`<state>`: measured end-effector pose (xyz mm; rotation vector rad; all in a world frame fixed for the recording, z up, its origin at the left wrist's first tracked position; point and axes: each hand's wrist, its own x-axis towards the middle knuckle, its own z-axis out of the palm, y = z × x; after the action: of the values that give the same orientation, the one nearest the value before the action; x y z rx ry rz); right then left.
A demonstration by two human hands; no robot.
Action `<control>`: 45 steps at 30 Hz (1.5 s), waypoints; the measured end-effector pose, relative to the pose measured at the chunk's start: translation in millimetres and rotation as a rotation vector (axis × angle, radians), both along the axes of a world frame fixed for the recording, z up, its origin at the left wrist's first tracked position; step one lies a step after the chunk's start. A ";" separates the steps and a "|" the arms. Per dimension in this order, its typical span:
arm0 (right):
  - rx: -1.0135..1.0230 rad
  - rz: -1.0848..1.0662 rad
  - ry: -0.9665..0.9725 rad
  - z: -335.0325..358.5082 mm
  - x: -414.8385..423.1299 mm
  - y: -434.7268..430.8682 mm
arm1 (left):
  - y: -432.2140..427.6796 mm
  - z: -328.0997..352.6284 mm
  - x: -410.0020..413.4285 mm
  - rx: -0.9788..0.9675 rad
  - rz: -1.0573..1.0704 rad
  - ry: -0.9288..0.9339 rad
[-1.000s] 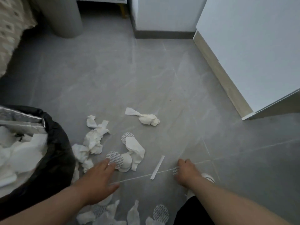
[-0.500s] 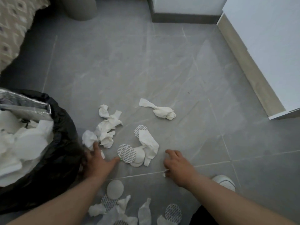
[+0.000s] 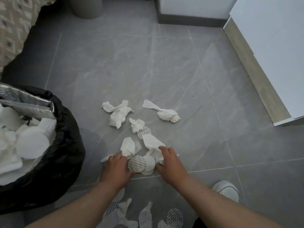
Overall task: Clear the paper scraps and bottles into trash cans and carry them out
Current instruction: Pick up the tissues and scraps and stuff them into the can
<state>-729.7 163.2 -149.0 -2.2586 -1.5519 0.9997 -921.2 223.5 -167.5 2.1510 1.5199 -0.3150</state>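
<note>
A small heap of crumpled white paper scraps (image 3: 148, 151) and round white discs lies on the grey marbled tile floor (image 3: 148, 66), right in front of the person. One printed round disc (image 3: 136, 163) sits between the two hands, overlapping a plain white disc (image 3: 150, 164) beside it. The left hand (image 3: 116, 169) rests palm down on the floor at the heap's left edge, fingers curled loosely against the printed disc and a scrap; its grip is not closed around anything that can be seen. The right hand (image 3: 170, 163) presses on the heap's right side, fingers spread over a folded scrap; whether it has pinched hold of that paper cannot be told.

Further out, two twisted white tissue wads (image 3: 119, 113) (image 3: 166, 113) lie apart on the floor, and more scraps and printed discs (image 3: 174, 218) sit below the forearms near the frame's bottom edge. To the left stands a trash can lined with a black plastic bag (image 3: 65, 153), already holding white paper and a silver foil pouch (image 3: 24, 99). A white shoe (image 3: 226, 190) shows at lower right, a white cabinet (image 3: 271, 46) at upper right.
</note>
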 end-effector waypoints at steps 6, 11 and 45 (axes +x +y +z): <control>-0.303 0.159 -0.042 -9.0 -23.8 49.5 | 1.2 2.2 -11.3 -0.044 -0.076 0.030; -0.261 0.265 -0.150 -17.8 -29.4 35.0 | -2.1 -3.6 -5.9 -0.119 -0.118 0.062; -0.090 -0.181 0.715 276.9 -22.4 78.9 | 82.6 302.7 -100.1 0.093 0.198 -0.565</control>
<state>-752.2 242.1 128.0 -1.7368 -0.9909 1.6029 -1021.3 306.1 135.2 1.9063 1.4047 0.4074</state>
